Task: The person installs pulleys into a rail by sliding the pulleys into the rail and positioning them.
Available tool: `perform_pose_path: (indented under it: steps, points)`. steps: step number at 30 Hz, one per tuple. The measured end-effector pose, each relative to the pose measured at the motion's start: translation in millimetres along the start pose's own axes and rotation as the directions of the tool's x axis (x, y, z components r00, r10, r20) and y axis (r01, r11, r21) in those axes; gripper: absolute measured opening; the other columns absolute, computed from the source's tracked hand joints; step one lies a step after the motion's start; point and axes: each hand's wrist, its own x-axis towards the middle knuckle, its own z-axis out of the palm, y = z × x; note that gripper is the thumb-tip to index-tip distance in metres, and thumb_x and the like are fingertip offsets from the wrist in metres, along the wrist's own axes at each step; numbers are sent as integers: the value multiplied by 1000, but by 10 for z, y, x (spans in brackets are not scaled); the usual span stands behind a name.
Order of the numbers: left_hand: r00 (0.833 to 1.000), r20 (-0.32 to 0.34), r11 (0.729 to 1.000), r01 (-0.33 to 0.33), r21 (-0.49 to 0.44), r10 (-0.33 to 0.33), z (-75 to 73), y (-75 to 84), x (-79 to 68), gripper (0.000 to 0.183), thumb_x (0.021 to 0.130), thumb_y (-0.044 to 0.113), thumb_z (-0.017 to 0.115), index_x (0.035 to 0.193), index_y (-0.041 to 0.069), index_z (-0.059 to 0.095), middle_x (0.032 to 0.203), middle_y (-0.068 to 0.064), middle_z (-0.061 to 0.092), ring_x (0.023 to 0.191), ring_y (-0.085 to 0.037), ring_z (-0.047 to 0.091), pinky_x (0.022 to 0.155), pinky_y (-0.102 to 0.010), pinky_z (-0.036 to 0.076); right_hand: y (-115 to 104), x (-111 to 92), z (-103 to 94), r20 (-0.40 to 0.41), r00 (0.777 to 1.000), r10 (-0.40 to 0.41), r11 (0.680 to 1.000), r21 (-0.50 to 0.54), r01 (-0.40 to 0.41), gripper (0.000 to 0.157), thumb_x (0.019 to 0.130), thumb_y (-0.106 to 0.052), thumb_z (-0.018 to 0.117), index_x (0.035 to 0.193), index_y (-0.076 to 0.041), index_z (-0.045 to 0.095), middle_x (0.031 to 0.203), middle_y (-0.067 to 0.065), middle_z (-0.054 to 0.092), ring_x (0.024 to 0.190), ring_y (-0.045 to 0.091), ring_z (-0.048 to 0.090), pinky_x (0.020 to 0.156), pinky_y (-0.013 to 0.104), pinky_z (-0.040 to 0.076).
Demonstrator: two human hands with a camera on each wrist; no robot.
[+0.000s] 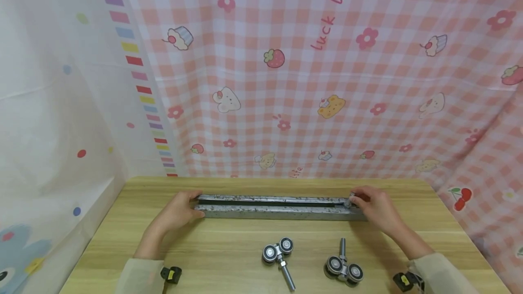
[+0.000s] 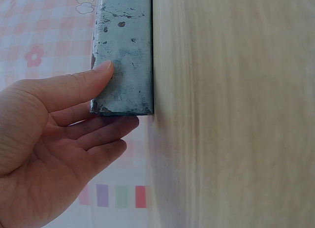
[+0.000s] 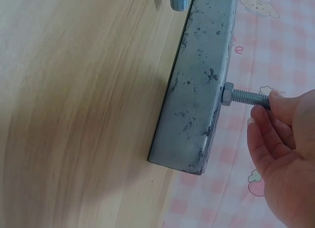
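A speckled grey metal channel rail [image 1: 278, 213] lies across the table, its long slot facing up. At the rail's left end, my left hand [image 1: 176, 213] grips it; the left wrist view shows the thumb [image 2: 93, 80] on the front face and fingers around the end. My right hand [image 1: 380, 208] is near the other end, where thumb and fingertips pinch a threaded bolt [image 3: 251, 98]. That bolt stands out of the slot with a hex nut [image 3: 228, 94] at its base. Whatever it joins inside the rail is hidden.
Two roller trolleys, each with black-rimmed wheels and a threaded bolt, lie in front of the rail: one near the middle [image 1: 269, 253], the other to its right [image 1: 335, 265]. A pink checked curtain [image 1: 302, 85] hangs behind the wooden table [image 1: 229, 244].
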Motion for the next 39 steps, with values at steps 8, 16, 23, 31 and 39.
perform_pose_path:
  steps: [8, 16, 23, 31, 39]
  points:
    - [1000, 3, 1000, 11, -10, -11, 13, -5, 3, 65, 91, -1, 77, 146, -18, 47, 149, -35, 50, 138, -49, 49, 111, -57, 47, -33, 14, 58, -2, 1000, -30, 999, 12, 30, 20, 91, 7, 76, 110, 4, 76, 97, 11, 76, 82, 22, 72, 68, 30, 61]
    - [1000, 4, 1000, 8, 6, -8, 11, -1, 6, 64, 91, 0, 77, 145, -18, 47, 148, -35, 51, 139, -49, 48, 112, -58, 45, -69, 36, 95, 19, 999, -26, 1000, 12, 26, 20, 92, 5, 75, 112, 5, 76, 98, 10, 76, 85, 24, 72, 71, 33, 62]
    - [1000, 3, 1000, 7, 15, -7, -2, 3, 7, 65, 91, 0, 77, 146, -18, 47, 149, -35, 50, 139, -49, 48, 113, -58, 45, -96, 62, 122, 17, 999, -31, 999, 14, 31, 20, 92, 5, 76, 112, 3, 76, 98, 10, 76, 86, 26, 73, 72, 34, 63]
    - [1000, 11, 1000, 15, 0, -15, -3, 8, -4, 65, 92, 0, 76, 146, -19, 46, 150, -35, 49, 139, -49, 48, 111, -57, 47, -147, 77, 168, 0, 999, -54, 998, 25, 54, 19, 91, 5, 77, 110, 3, 77, 98, 11, 77, 85, 26, 74, 72, 34, 63]
    - [1000, 14, 1000, 15, 5, -15, -10, 3, -2, 65, 93, 2, 76, 147, -18, 46, 150, -35, 49, 139, -49, 48, 112, -58, 46, -191, 101, 207, 26, 1000, -14, 999, 41, 13, 20, 93, 2, 76, 113, 3, 77, 101, 12, 77, 88, 27, 74, 72, 35, 63]
